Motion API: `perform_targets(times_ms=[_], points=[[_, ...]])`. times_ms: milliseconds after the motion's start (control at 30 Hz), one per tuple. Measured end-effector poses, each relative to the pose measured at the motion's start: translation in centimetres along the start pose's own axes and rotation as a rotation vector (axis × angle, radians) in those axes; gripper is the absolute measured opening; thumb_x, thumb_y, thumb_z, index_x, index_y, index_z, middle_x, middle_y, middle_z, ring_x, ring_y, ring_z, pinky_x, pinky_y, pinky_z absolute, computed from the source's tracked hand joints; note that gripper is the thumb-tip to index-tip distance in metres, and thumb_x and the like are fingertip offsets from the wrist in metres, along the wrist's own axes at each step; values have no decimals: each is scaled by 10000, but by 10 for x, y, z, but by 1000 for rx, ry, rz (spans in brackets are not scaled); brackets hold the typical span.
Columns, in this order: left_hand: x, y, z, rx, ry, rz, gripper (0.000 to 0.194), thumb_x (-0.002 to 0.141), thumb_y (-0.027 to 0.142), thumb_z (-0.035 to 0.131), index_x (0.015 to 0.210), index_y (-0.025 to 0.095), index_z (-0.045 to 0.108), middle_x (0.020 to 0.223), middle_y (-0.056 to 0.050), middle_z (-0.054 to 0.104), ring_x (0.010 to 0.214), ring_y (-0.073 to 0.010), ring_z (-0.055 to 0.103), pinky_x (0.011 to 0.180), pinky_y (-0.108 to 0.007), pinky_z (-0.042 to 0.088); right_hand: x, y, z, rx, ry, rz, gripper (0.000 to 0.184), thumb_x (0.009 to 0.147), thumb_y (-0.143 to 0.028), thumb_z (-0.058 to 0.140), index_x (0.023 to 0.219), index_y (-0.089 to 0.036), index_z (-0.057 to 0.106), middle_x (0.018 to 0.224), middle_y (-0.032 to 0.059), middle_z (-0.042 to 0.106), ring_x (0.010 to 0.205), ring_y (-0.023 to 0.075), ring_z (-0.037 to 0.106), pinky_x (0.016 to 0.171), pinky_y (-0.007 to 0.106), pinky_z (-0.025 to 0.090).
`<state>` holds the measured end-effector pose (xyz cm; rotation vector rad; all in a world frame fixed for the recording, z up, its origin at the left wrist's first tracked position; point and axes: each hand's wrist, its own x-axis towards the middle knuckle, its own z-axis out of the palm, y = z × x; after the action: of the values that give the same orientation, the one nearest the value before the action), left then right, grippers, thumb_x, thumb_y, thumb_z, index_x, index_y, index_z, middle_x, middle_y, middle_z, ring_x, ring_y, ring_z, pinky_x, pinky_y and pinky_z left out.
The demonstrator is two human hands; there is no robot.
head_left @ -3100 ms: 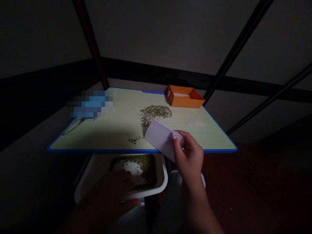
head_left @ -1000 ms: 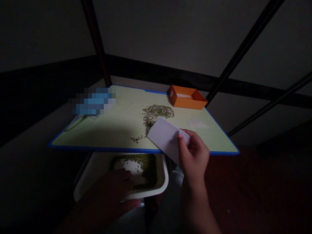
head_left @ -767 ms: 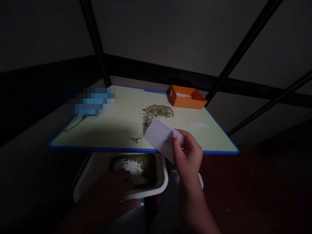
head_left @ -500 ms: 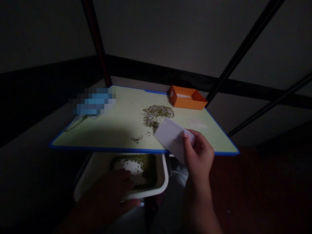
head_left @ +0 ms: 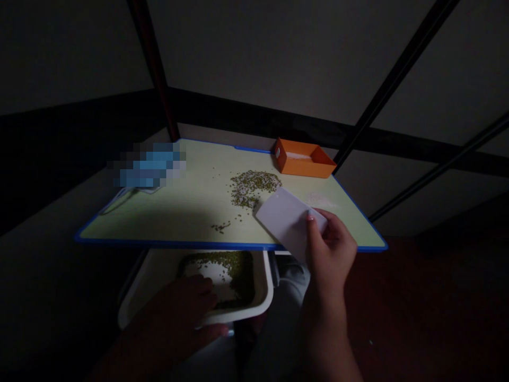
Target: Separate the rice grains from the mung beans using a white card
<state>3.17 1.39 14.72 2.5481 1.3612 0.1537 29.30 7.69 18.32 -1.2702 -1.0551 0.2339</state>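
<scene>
My right hand [head_left: 332, 246] pinches a flat white scraper-like card [head_left: 288, 220] between thumb and fingers, over the near part of the table. Just beyond the card's far corner lies a pile of small green beans mixed with pale grains [head_left: 248, 185]. A few stray beans [head_left: 220, 228] lie nearer the table's front edge. Below that edge is a white plastic basin [head_left: 264, 297] with green beans [head_left: 242, 270] along its far and right sides. Dimly lit, my left hand [head_left: 189, 302] grips the basin's near rim, fingers inside and thumb outside.
An orange box [head_left: 306, 167] with something pale inside stands at the table's back right. Pale grains [head_left: 320, 200] are spread in front of it. On the left is a blurred blue object [head_left: 151, 164] with a cable. The table [head_left: 191, 212] has a raised blue edge.
My right hand and the card have shifted slightly right, with the card's far edge a little farther over the table. My left hand stays on the basin rim.
</scene>
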Motion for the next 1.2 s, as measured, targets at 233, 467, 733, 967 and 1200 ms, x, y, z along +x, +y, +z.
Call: perform_targets(times_ms=[233,467,733,967,1200], points=[[1,2,-4,3,-3,12,126,829,368,735,887,259,711,992,-20,725,944,-253,682,809,-376,543,-12,-1,17,13,-142,0,191,865,-348,619,901,-183,709,792,42,748,693,174,664,630,279,508],[0,-2,6,32,55,18,204,791,406,782,913,259,711,1018,-23,728,977,-262,679,858,-383,545,-4,5,11,-35,-80,-10,211,854,-366,624,895,-177,709,795,51,747,709,187,668,646,292,508],[-3,-13,26,41,90,49,218,775,441,791,886,271,711,1005,-31,715,949,-268,676,814,-410,550,12,17,-1,-114,56,-9,243,819,-379,644,877,-153,713,760,59,730,676,193,650,627,306,495],[-1,-12,19,29,83,54,218,787,442,782,904,271,713,1003,-22,711,943,-252,662,815,-377,533,4,6,4,1,15,24,227,827,-382,653,879,-171,715,798,53,742,711,186,663,640,298,503],[-1,-4,7,18,45,23,173,807,405,775,876,261,708,972,-6,703,919,-226,665,801,-348,520,-10,2,23,20,-123,22,213,861,-359,612,905,-175,709,776,38,734,686,168,636,631,280,483]])
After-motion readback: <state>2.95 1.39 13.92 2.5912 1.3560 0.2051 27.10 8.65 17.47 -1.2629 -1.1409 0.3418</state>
